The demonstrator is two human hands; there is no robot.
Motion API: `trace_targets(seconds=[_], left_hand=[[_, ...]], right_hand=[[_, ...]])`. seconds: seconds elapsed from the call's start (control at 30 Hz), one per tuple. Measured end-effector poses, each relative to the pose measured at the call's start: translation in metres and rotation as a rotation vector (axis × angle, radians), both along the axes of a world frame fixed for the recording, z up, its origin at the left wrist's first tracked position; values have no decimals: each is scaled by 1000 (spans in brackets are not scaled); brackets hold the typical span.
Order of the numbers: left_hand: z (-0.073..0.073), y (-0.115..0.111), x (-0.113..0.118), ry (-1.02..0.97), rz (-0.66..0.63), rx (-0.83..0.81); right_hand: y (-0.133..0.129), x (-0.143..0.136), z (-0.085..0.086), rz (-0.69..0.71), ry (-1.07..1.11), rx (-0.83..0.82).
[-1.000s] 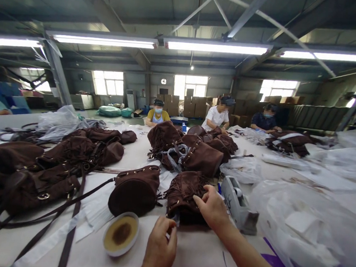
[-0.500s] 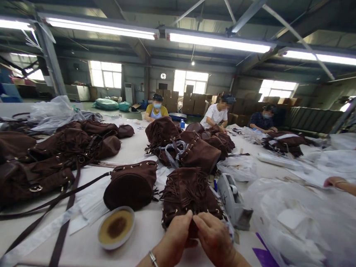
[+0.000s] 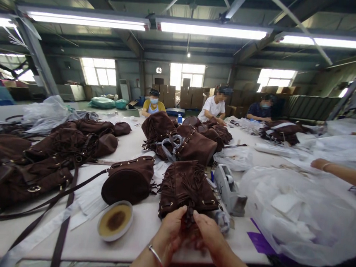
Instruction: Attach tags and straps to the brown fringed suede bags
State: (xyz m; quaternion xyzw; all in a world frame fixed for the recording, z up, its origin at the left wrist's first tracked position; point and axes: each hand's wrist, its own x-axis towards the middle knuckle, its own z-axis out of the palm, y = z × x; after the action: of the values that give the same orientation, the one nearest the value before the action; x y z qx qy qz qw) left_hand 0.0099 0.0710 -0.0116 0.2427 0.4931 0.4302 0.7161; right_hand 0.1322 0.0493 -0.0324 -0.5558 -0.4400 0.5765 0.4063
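A dark brown fringed drawstring bag [image 3: 189, 184] lies in front of me, its eyeleted edge toward me. My left hand [image 3: 172, 228] grips that near edge at the middle, thumb on top and a bracelet on the wrist. Close beside it, my right hand [image 3: 208, 232] holds the same edge, its thumb just right of the dark cord or tassel between the hands. The undersides of my fingers are partly hidden and blurred. To the left rests another brown bag [image 3: 128, 181] with a round base and a strap. A shallow bowl [image 3: 114, 220] of yellowish stuff with a dark centre stands nearer.
A grey tape dispenser [image 3: 230, 192] stands right of the bag, then a large clear plastic bag [image 3: 295, 218]. Brown bags pile up at left [image 3: 54, 156] and ahead [image 3: 195, 145]. A co-worker's arm [image 3: 346, 171] reaches in from the right. Several people work across the table.
My hands have drawn slightly apart at the bag's near edge, showing the dark cord or tassel between the thumbs. At right, the co-worker's hand has moved left. The view has shifted a little.
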Motion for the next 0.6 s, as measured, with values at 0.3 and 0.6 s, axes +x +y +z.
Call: trace_targets(seconds=[0.3,0.6], left_hand=[[46,-15,-40,1066,-47,836],[32,35,-42,866,129,667]], right_hand=[[6,-25,-13,-51,193,-18],[1,-18,-9,-37,120,9]])
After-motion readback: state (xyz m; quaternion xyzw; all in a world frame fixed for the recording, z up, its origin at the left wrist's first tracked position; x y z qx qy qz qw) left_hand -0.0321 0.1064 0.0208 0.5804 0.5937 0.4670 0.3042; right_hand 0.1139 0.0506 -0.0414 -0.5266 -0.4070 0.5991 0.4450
